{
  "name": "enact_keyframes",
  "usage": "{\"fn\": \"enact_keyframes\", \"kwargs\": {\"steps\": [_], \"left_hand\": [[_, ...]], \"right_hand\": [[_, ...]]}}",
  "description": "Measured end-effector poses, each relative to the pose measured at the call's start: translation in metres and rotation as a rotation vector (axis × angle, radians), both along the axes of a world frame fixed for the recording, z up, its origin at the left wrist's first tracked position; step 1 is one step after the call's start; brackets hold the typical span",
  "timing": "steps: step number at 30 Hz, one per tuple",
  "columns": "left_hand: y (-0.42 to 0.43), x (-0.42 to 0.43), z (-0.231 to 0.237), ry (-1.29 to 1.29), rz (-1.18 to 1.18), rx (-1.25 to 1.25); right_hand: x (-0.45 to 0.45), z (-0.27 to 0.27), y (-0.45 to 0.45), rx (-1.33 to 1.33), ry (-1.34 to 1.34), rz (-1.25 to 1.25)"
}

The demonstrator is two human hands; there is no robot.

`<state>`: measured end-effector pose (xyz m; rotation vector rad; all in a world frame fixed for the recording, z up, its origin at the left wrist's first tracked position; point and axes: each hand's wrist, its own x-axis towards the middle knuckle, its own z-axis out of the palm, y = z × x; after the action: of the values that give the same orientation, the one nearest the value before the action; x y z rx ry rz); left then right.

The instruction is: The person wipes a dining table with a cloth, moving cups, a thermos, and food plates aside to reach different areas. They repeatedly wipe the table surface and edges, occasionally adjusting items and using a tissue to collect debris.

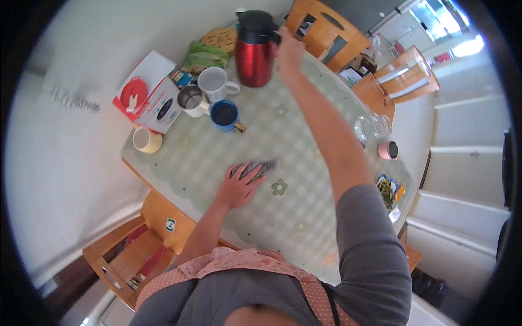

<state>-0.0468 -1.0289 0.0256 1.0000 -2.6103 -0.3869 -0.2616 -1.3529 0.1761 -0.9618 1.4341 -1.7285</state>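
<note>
My right hand (pixel 290 53) grips the black handle of a red vacuum jug (pixel 255 61) at the far side of the table. The jug is upright; whether its base touches the tablecloth cannot be made out. Flat on the table, my left hand (pixel 238 187) rests with spread fingers on a grey checked cloth (pixel 265 166). Between the hands and to the left stand a blue mug (pixel 224 115), a white mug (pixel 214 83) and a metal-lined cup (pixel 191 100). Beneath everything lies a green checked tablecloth (pixel 281 142) with a flower print.
Against the wall are a red and white box (pixel 159 108), a cream cup (pixel 147 140), a green bag (pixel 206 56) and a round woven mat (pixel 220 40). A clear jar (pixel 372 127), a pink container (pixel 387 150) and a patterned dish (pixel 386 189) line the right edge. Wooden chairs (pixel 330 30) surround the table.
</note>
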Motion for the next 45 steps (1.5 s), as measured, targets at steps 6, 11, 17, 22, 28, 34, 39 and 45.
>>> {"fn": "enact_keyframes", "kwargs": {"steps": [6, 11, 17, 22, 28, 34, 39, 45], "left_hand": [[-0.001, -0.002, 0.010, -0.076, -0.007, 0.006], [-0.003, 0.000, -0.011, -0.087, 0.100, 0.011], [-0.078, -0.149, -0.030, -0.079, 0.521, 0.121], [-0.208, -0.244, -0.031, -0.111, 0.611, -0.021], [-0.414, -0.259, -0.027, -0.022, 1.041, 0.099], [-0.480, -0.246, -0.020, -0.009, 1.094, 0.154], [-0.414, -0.317, -0.015, -0.091, 0.626, 0.012], [-0.300, -0.376, -0.044, -0.052, -0.065, -0.216]], "right_hand": [[0.013, -0.014, 0.030, 0.001, 0.294, 0.202], [-0.020, -0.058, 0.166, 0.282, 0.416, -0.098], [-0.091, -0.171, 0.339, 0.630, 1.256, -0.107], [-0.091, -0.163, 0.334, 0.696, 1.230, -0.068], [-0.089, -0.158, 0.332, 0.775, 1.204, 0.013], [-0.091, -0.158, 0.333, 0.791, 1.201, 0.060], [-0.095, -0.155, 0.331, 0.777, 1.213, 0.016], [-0.090, -0.159, 0.328, 0.696, 1.241, -0.028]]}}
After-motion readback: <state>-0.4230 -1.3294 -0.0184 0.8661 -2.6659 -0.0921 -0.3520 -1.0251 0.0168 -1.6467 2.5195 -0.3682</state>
